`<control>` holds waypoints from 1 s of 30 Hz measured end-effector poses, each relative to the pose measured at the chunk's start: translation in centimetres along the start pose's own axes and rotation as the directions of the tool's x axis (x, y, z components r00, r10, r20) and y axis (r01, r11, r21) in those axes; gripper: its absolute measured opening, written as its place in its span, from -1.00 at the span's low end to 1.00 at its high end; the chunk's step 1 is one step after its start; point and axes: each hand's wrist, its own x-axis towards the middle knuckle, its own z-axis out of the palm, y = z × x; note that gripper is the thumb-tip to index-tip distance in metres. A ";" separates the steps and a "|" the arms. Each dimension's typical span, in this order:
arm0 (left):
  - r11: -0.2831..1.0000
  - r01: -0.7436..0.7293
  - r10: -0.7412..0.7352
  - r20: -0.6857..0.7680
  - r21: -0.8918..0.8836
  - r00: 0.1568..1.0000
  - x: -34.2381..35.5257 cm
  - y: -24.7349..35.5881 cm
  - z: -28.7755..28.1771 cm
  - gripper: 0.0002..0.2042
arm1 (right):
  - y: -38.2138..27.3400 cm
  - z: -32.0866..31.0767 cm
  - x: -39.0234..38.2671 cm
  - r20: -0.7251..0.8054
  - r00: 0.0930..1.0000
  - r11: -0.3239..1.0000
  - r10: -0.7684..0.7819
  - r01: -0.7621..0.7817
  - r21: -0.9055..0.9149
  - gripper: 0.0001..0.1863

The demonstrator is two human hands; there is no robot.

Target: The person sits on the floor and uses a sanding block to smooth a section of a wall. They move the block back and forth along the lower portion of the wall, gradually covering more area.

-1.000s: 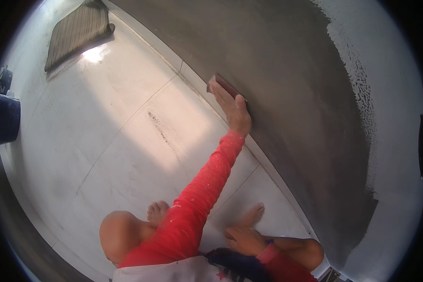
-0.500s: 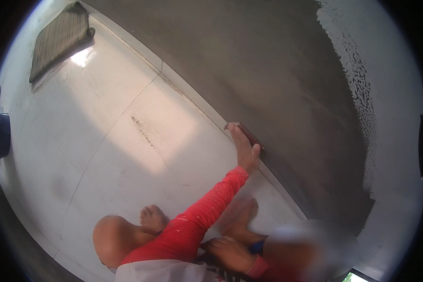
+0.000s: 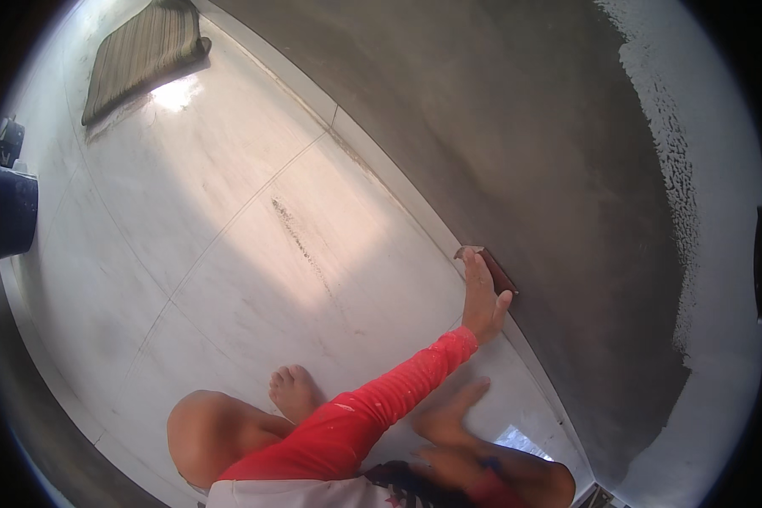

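Observation:
My left hand [image 3: 484, 306], in a red sleeve flecked with white, reaches across to the foot of the wall. Its fingers lie along a flat reddish-brown piece of sandpaper [image 3: 499, 273] with a curled end, pressed against the wall's lower edge. The thumb stands out on the wall side. Smooth dark grey plaster [image 3: 516, 144] coats the wall there. My right hand [image 3: 444, 464] rests low between my bent legs, beside my right knee [image 3: 554, 484]. Shade and the leg partly hide its fingers, and I cannot see anything in it.
Pale floor tiles [image 3: 229, 279] carry a dark scuff streak [image 3: 300, 237]. A pale skirting strip [image 3: 389, 173] runs along the wall base. At the far left lies a striped mat [image 3: 144, 59]. Dark blue buckets [image 3: 13, 212] stand by the left edge. My bare feet [image 3: 293, 391] are on the floor.
The view has shifted, so mat, buckets and wall sit further right in it. My left hand stays on the sandpaper at the wall foot. My right knee has come into clearer view.

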 end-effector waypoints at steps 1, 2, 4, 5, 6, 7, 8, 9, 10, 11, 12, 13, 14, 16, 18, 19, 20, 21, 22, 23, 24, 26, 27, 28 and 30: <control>1.000 0.002 -0.003 -0.020 -0.024 1.000 0.0 -0.2 -0.2 -0.10 | -0.4 -0.2 0.0 -0.005 1.000 0.999 0.024 -0.024 -0.032 -0.54; 0.998 -0.017 0.015 -0.033 -0.053 0.999 1.2 -0.1 -0.1 -0.10 | -0.3 -0.9 0.3 -0.034 0.998 0.997 0.045 -0.047 -0.069 -0.54; 0.995 -0.088 0.096 -0.203 0.045 0.975 9.4 -1.6 -4.1 -0.13 | -0.7 -1.7 0.2 -0.108 0.994 0.999 0.032 -0.036 -0.034 -0.55; 0.988 -0.128 0.147 -0.270 0.088 0.952 14.9 -2.1 -7.4 -0.16 | -0.9 -2.1 0.3 -0.147 0.989 1.000 0.024 -0.026 -0.016 -0.56; 0.976 -0.204 0.217 -0.353 0.074 0.910 20.3 -1.9 -10.8 -0.18 | -1.0 -2.3 0.3 -0.166 0.986 0.999 0.012 -0.019 -0.041 -0.56; 0.969 -0.225 0.248 -0.384 0.104 0.889 25.0 -2.2 -15.0 -0.20 | -1.2 -2.2 0.3 -0.170 0.985 0.998 -0.013 0.003 -0.061 -0.56; 0.969 -0.246 0.242 -0.296 0.024 0.924 28.7 -2.0 -19.4 -0.20 | -1.3 -2.0 0.1 -0.174 0.984 0.997 -0.027 0.014 -0.075 -0.57; 0.979 -0.201 0.183 -0.283 -0.034 0.941 30.9 -1.8 -21.9 -0.19 | -0.9 -1.5 0.0 -0.154 0.988 0.999 -0.027 0.020 -0.048 -0.57; 0.982 -0.181 0.161 -0.292 -0.043 0.943 30.5 -1.8 -21.3 -0.19 | -0.2 -0.8 0.0 -0.138 0.990 1.000 -0.021 0.019 -0.018 -0.58; 0.985 -0.159 0.132 -0.294 -0.069 0.947 30.1 -1.4 -19.9 -0.18 | -0.1 -0.7 0.1 -0.139 0.990 1.000 -0.005 0.006 0.006 -0.58; 0.985 -0.166 0.144 -0.324 -0.043 0.935 26.8 -1.3 -16.1 -0.17 | -0.3 -0.5 -0.3 -0.117 0.993 0.999 0.035 -0.036 -0.008 -0.59; 0.984 -0.177 0.158 -0.360 -0.020 0.919 22.9 -0.6 -12.0 -0.16 | -0.5 -0.8 -0.7 -0.098 0.992 0.996 0.075 -0.079 -0.031 -0.59; 0.987 -0.160 0.155 -0.357 0.015 0.921 17.7 -0.9 -8.2 -0.14 | -1.0 -1.4 -0.7 -0.072 0.993 0.993 0.093 -0.097 -0.066 -0.60; 0.995 -0.095 0.097 -0.134 0.020 0.986 4.5 -0.7 0.0 -0.06 | -2.7 -3.1 0.0 0.010 0.999 0.985 0.033 -0.031 -0.171 -0.59; 0.993 -0.112 0.103 0.185 0.038 0.977 -6.7 0.0 3.7 -0.08 | -3.7 -4.0 1.6 0.064 0.996 0.971 -0.058 0.071 -0.229 -0.59; 0.991 -0.119 0.106 0.195 0.061 0.975 -7.1 0.3 4.1 -0.09 | -4.1 -3.8 2.0 0.029 0.996 0.971 -0.088 0.092 -0.219 -0.60; 0.988 -0.127 0.107 0.203 0.090 0.973 -7.2 0.3 4.2 -0.10 | -4.3 -3.8 2.1 -0.003 0.992 0.970 -0.123 0.120 -0.210 -0.60; 0.983 -0.133 0.105 0.210 0.126 0.972 -7.3 0.0 3.9 -0.11 | -4.4 -4.2 1.9 -0.032 0.991 0.973 -0.133 0.125 -0.195 -0.61; 0.967 -0.194 0.175 0.123 0.166 0.977 -5.1 -1.1 2.8 -0.13 | -4.9 -4.5 1.7 -0.076 0.986 0.976 -0.148 0.134 -0.172 -0.62; 0.942 -0.260 0.258 0.037 0.214 0.965 -0.6 -2.7 0.8 -0.14 | -5.1 -4.9 1.7 -0.126 0.977 0.976 -0.170 0.150 -0.156 -0.63; 0.931 -0.291 0.315 -0.082 0.220 0.946 4.2 -3.0 -0.9 -0.14 | -4.2 -4.8 1.5 -0.145 0.978 0.978 -0.152 0.128 -0.162 -0.64; 0.950 -0.258 0.301 -0.299 0.175 0.906 14.1 -1.7 -5.4 -0.17 | -2.4 -3.0 0.3 -0.163 0.983 0.989 -0.087 0.065 -0.135 -0.66; 0.984 -0.176 0.178 -0.386 0.040 0.905 18.5 -0.7 -8.8 -0.18 | -2.7 -2.7 0.0 -0.151 0.986 0.988 -0.065 0.043 -0.146 -0.66; 0.994 -0.081 0.043 -0.434 -0.068 0.900 22.8 -1.2 -12.2 -0.18 | -3.1 -3.4 0.3 -0.146 0.987 0.985 -0.061 0.035 -0.170 -0.66; 0.995 -0.066 0.023 -0.458 -0.078 0.889 23.0 -1.2 -12.2 -0.19 | -3.2 -3.0 0.5 -0.059 0.998 0.986 -0.033 0.023 -0.164 -0.65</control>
